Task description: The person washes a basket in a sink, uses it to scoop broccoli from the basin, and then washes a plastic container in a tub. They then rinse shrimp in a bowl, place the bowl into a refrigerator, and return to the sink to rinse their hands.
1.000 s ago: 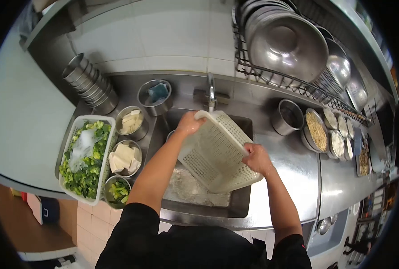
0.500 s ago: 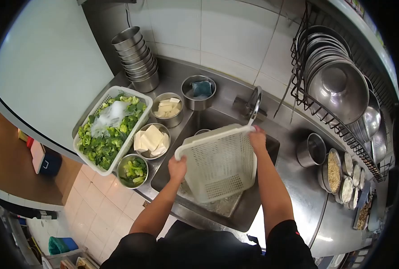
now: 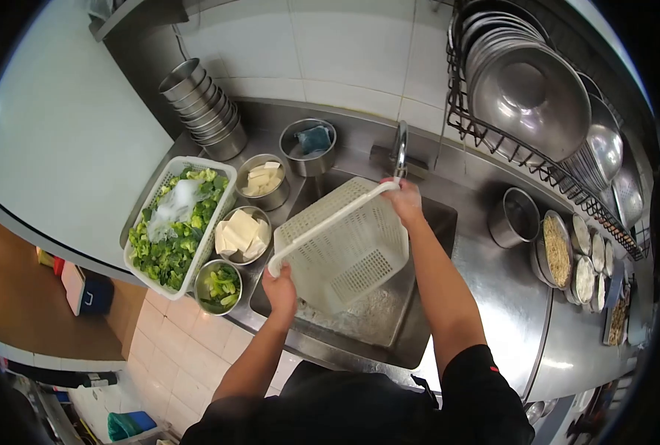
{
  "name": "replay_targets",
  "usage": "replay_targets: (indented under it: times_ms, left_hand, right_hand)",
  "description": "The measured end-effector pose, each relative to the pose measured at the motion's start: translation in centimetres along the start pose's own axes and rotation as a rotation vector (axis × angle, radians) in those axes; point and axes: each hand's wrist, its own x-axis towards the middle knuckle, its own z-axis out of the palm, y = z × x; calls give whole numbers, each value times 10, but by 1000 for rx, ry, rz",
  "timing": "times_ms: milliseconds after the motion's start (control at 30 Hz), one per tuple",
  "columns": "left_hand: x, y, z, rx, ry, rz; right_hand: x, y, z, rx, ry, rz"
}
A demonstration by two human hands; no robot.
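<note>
A white perforated plastic basket (image 3: 367,256) is held tilted over the metal sink (image 3: 437,245), its open side toward me and its inside bare. My left hand (image 3: 280,291) grips the near left corner of the rim. At the far right corner, close to the faucet (image 3: 402,148), my right hand (image 3: 404,202) is closed on the rim. Water lies on the sink floor below the basket. Whether the faucet is running is hidden from me.
Left of the sink are a basket of broccoli (image 3: 170,256) with a plastic bag on top, bowls of white blocks (image 3: 241,233) and greens (image 3: 220,285). Stacked metal pots (image 3: 215,122) stand behind. A wire rack (image 3: 523,159) with metal bowls overhangs the right counter, near an upright pot (image 3: 514,216).
The basket has turned in my hands, its far right corner raised toward the faucet and its left side swung outward. The whole view has shifted slightly. Both hands keep their grip.
</note>
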Motion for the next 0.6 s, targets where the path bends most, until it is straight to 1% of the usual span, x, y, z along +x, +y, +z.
replay_targets:
  times_ms: [200,267,300,367,400,467,500,567,600]
  left_hand:
    - [9,17,21,-95,5,-3]
    - [16,24,32,-49,-76,66]
    - [22,27,38,-51,-79,65]
    - [40,28,53,110,-153,118]
    - [50,30,63,106,-158,115]
    - [73,34,85,273,-321,149]
    - [84,36,99,265,-329,149]
    - [104,37,128,328,-582,133]
    - [109,39,145,316,-593,137]
  right_hand:
    - [-1,-16,-30,-41,-55,-12]
    - [-10,-23,-47,-177,-29,-92]
    - [-13,-22,-56,-178,-26,-92]
    - [-23,-16,-78,-304,-24,-205]
    - [-31,-14,-89,-309,-19,-203]
    - [-56,-22,-108,-522,56,-149]
    - [-69,-21,-113,-528,66,-148]
    - [-100,-14,-122,-552,180,-132]
    - [-116,-8,-124,-526,228,-159]
